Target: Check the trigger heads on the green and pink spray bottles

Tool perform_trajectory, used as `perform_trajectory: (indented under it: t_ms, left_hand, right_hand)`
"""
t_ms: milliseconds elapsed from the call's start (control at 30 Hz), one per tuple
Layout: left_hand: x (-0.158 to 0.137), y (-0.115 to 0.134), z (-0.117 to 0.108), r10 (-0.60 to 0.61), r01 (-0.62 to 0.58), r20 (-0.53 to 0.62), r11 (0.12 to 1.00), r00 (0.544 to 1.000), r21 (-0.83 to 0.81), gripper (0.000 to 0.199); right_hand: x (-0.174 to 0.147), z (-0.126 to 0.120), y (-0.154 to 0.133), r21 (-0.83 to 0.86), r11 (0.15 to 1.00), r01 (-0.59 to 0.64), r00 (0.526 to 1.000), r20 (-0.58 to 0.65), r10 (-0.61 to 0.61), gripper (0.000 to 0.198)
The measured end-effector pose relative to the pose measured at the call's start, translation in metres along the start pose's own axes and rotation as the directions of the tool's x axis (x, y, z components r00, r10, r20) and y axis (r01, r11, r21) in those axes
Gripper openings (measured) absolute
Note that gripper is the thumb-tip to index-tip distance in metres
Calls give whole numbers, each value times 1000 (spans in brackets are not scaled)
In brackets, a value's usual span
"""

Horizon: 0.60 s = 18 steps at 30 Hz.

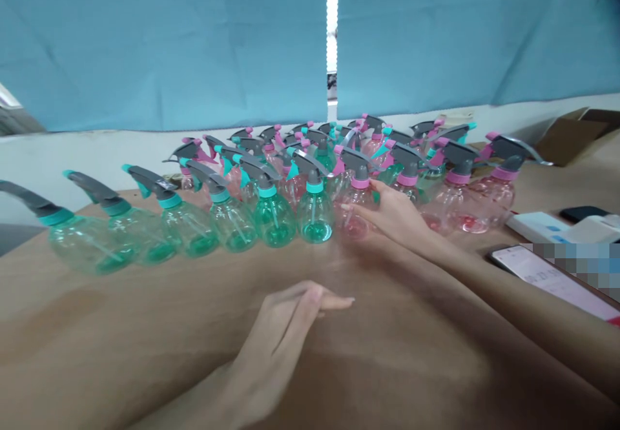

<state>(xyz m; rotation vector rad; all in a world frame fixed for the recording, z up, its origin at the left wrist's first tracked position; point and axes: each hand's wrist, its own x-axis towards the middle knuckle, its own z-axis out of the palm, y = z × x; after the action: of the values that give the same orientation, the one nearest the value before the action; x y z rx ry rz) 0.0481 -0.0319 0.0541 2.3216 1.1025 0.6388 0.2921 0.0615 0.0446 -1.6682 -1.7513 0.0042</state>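
My right hand point(398, 215) is round a pink spray bottle point(356, 228) with a grey trigger head and pink collar. Its thumb lies across the front of the bottle and the other fingers are partly hidden behind. The bottle stands upright at the front of the group, beside a green spray bottle point(316, 220) with a turquoise collar. Nearer to me, my left hand point(290, 327) hovers over the table, holding nothing that I can see. One finger is stretched to the right, the thumb lies close to it, and the remaining fingers are mostly hidden.
Several green spray bottles point(194, 226) line the front left, with pink spray bottles point(489, 201) at the right and more packed behind. On the right lie a phone point(537, 272), a white device point(542, 226) and a cardboard box point(571, 136). A blue curtain point(169, 42) hangs behind the table point(159, 327).
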Motion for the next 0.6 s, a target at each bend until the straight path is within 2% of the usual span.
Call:
perform_trajectory:
  t_ms: [33, 100, 233, 367, 500, 600]
  left_hand:
    - [8, 0, 3, -15, 19, 24, 988, 1000, -152, 50]
    - [17, -6, 11, -33, 51, 69, 957, 997, -284, 44]
    - [29, -26, 28, -11, 32, 93, 975, 996, -220, 21]
    - [42, -37, 35, -43, 53, 57, 981, 997, -188, 14]
    - [54, -39, 41, -86, 86, 9, 975, 996, -207, 23]
    - [62, -35, 49, -104, 93, -33, 969, 994, -230, 51]
  right_hand:
    - [2, 1, 0, -9, 1000, 0, 1000, 1, 0, 68]
    - [4, 3, -1, -26, 1000, -5, 1000, 13, 5, 60]
    - [3, 2, -2, -59, 998, -21, 999, 33, 23, 55]
    - [-8, -5, -3, -74, 996, -39, 998, 49, 42, 53]
    - [-30, -18, -8, -89, 995, -53, 995, 85, 61, 53]
    - [-51, -30, -16, -157, 984, -82, 989, 108, 100, 55]
